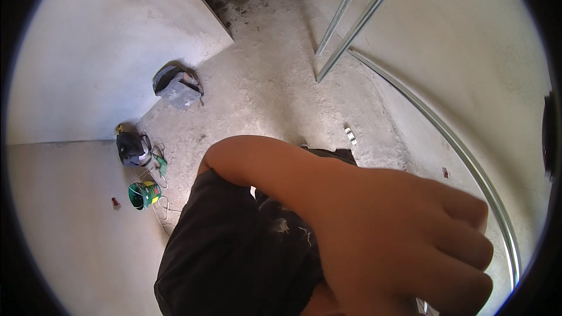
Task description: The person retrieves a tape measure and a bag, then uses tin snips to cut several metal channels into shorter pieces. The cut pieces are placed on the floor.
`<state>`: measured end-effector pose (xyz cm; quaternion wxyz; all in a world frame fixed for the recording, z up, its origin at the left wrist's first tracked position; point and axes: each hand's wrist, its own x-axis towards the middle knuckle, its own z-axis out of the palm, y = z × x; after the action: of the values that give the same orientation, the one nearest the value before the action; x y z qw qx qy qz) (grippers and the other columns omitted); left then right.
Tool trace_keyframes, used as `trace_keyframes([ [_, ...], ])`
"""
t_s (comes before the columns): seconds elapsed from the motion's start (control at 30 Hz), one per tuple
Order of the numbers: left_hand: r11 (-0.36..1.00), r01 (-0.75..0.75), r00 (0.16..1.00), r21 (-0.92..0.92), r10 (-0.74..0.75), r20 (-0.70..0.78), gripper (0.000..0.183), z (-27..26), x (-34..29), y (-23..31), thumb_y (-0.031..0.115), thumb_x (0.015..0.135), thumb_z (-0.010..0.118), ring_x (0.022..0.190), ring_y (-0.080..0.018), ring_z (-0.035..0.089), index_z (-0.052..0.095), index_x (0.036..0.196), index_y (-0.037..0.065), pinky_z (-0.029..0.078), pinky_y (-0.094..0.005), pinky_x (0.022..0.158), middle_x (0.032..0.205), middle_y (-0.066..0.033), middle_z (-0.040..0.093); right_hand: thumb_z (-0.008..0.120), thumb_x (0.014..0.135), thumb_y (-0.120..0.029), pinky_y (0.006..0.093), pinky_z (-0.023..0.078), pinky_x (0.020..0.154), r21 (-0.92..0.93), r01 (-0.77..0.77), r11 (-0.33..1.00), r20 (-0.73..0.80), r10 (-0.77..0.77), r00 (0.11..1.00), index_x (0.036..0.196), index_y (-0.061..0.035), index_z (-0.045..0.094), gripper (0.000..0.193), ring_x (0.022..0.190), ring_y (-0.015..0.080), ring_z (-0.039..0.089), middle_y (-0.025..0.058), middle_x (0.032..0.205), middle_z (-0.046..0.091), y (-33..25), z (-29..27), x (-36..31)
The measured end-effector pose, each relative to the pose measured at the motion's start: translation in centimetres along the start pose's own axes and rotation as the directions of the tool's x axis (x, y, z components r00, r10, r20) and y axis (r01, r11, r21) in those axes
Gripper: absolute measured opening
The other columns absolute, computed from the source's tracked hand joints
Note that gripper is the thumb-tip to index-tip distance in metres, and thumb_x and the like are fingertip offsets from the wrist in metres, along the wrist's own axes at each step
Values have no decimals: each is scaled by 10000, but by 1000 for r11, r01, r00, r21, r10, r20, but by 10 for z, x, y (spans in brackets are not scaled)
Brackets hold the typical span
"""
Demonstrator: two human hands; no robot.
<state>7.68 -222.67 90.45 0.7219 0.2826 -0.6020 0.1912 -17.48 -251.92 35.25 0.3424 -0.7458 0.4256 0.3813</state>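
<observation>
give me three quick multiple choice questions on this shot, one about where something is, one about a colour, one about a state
1. Where does the green bucket stand?
A. on the concrete floor by the left wall
B. on a shelf
C. in the raised hand

2. What colour is the person's shirt?
A. white
B. black
C. red

3. How is the big hand close to the camera?
A. gripping a drill
B. holding a metal stud
C. holding nothing visible, fingers curled

Answers: 1 A, it sits on the floor near a dark bag and a white cord. 2 B, the cloth is black throughout. 3 C, no object shows in it; which hand it is cannot be told.
</observation>
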Motion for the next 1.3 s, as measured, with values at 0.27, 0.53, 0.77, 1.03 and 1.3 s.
trace_keyframes([
  [0.27,998,48,978,43,-56,202,193,-143,30,-90,168,821,716,834,-238,629,634,985,108,514,-402,797,921,-66,642,845,731,-554,452,557,689,-31,-117,993,66,118,991,1028,121,693,753,819,283,711,214,918,720,-84,15,58],
  [0.53,650,496,742,576,-662,109,340,-354,-38,-316,261,982,677,1132,-271,620,589,1211,25,503,-425,983,1161,-147,645,836,721,-638,443,545,655,-45,-257,965,65,260,963,961,77,741,761,775,264,697,211,850,704,-202,-9,138],
  [0.77,182,591,564,786,-790,-241,546,-539,-90,-510,421,942,731,1142,-332,613,585,1228,-21,501,-447,984,1192,-201,640,829,760,-572,420,477,537,280,-106,954,-57,126,990,758,61,682,650,578,235,624,117,650,629,-383,-52,104],
  [1.03,63,574,437,816,-867,-240,723,-657,-126,-744,400,849,818,1260,-394,576,516,1357,-17,491,-483,1049,1332,-230,588,787,815,-496,395,389,430,661,-128,740,-187,327,926,694,19,628,552,421,201,505,50,549,546,-522,38,43],
  [1.3,352,630,414,692,-906,84,519,-691,-154,-810,307,847,839,1039,-383,699,594,1151,-34,545,-446,908,1080,-220,703,760,826,-529,397,399,461,848,-284,447,23,504,863,797,10,683,546,492,223,543,99,641,575,-653,278,-40],
])
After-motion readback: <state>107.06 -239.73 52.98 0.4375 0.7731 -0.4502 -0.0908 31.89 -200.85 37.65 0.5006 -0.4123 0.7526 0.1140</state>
